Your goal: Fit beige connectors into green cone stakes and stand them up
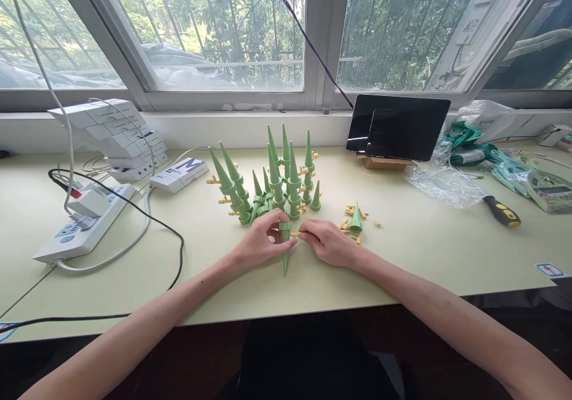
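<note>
My left hand (267, 237) is closed around a green plastic plant watering spike (285, 250), its point turned down toward me. From the right side of its collar a small yellow valve (295, 235) sticks out, pinched by my right hand (328, 242). Just beyond my hands stand several stacked green spikes (292, 179), some with yellow valves on their sides. To the right of my right hand, a single green spike (356, 220) stands upright among loose yellow valves (345, 226).
A white power strip (89, 227) with plugs and cables lies on the left, near stacked white boxes (120, 138). Two dark tablets (402, 129) lean at the back right. Farther right are a screwdriver (503, 211), plastic wrap (447, 185) and green bags (467, 143).
</note>
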`<state>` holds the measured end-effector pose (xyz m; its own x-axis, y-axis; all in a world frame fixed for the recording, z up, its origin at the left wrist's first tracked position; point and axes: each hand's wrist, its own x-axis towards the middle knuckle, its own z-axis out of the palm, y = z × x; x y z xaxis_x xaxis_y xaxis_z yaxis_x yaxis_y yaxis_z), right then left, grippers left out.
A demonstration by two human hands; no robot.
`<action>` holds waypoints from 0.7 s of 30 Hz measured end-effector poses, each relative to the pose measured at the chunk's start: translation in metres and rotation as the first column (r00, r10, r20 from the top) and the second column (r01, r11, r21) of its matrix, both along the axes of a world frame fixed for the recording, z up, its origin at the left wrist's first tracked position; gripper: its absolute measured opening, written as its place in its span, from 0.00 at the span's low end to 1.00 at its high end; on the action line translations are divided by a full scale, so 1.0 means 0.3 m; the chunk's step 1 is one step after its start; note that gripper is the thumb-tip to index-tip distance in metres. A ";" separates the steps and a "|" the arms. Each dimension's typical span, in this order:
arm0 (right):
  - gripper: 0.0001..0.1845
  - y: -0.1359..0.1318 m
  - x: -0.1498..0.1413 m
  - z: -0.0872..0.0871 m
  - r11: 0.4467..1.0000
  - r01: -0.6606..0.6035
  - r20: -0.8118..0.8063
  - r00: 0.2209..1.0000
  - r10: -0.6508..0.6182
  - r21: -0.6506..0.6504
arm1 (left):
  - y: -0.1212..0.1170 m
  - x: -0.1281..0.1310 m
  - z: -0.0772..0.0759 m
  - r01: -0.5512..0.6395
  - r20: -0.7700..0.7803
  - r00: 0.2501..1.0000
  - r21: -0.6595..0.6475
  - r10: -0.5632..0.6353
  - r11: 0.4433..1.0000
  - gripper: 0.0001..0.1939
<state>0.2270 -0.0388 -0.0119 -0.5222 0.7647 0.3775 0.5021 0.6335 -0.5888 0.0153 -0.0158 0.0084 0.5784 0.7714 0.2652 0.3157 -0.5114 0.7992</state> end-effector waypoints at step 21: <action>0.16 -0.005 -0.009 0.014 0.994 -0.004 -0.056 0.998 -0.002 -0.106 | -0.006 0.002 0.000 -0.013 -0.003 1.000 0.043 0.013 0.999 0.13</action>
